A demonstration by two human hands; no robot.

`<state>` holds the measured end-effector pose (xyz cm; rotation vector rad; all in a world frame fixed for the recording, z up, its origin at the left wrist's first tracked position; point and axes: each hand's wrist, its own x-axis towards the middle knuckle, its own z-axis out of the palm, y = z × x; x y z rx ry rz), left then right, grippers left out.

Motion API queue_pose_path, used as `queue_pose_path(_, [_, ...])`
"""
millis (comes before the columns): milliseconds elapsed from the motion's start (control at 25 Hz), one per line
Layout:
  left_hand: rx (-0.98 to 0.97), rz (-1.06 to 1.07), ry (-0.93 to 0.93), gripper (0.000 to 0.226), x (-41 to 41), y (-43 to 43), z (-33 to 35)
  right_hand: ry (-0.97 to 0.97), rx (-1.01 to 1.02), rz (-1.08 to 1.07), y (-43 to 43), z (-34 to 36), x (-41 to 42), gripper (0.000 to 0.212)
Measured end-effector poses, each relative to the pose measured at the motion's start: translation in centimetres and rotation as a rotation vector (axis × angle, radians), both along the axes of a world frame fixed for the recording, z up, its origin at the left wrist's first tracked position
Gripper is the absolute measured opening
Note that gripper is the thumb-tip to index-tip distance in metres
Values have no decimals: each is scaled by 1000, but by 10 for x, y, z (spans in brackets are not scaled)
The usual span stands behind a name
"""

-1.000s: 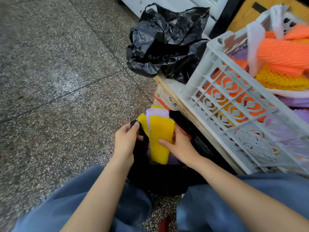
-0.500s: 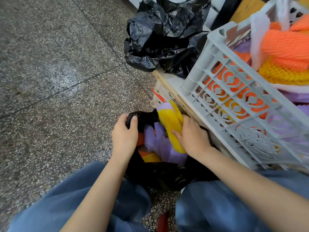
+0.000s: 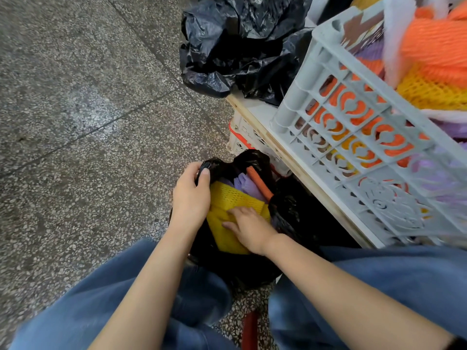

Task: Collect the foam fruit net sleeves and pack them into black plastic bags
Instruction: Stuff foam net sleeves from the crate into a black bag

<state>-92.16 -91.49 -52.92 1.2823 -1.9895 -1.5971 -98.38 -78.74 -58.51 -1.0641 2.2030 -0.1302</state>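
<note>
Two black bags: open black bag point(image 3: 240, 271) on the floor between my knees, second black bag point(image 3: 240, 46) crumpled on the bench point(image 3: 255, 109) beside one grey crate point(image 3: 328, 72) heaped with loose sleeves point(image 3: 434, 46) in orange, yellow, purple and white. Left hand point(image 3: 192, 195) grips the open bag's rim. Right hand point(image 3: 249, 228) presses flat-fingered on the yellow mesh sleeve point(image 3: 232, 198) inside it, next to purple sleeves point(image 3: 243, 183) and one orange sleeve point(image 3: 259, 181).

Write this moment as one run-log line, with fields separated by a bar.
step: packing | left hand: grips black bag rim | right hand: presses yellow net sleeves into bag | grey crate: holds more sleeves
</note>
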Motion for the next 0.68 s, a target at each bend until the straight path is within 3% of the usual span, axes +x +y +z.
queue_pose_path(120, [-49, -33, -40, 17, -2, 1, 1, 40, -38, 126, 9, 13, -4, 45])
queue_pose_path(360, [-232, -150, -190, 23, 3, 11, 18, 195, -260, 164, 32, 95, -23, 38])
queue_pose_path(560, [-422, -241, -152, 21, 10, 28, 40, 339, -554, 93, 85, 178, -37, 29])
queue_pose_path(680, [-612, -348, -8, 18, -8, 55, 81, 469, -683, 9, 130, 212, -41, 27])
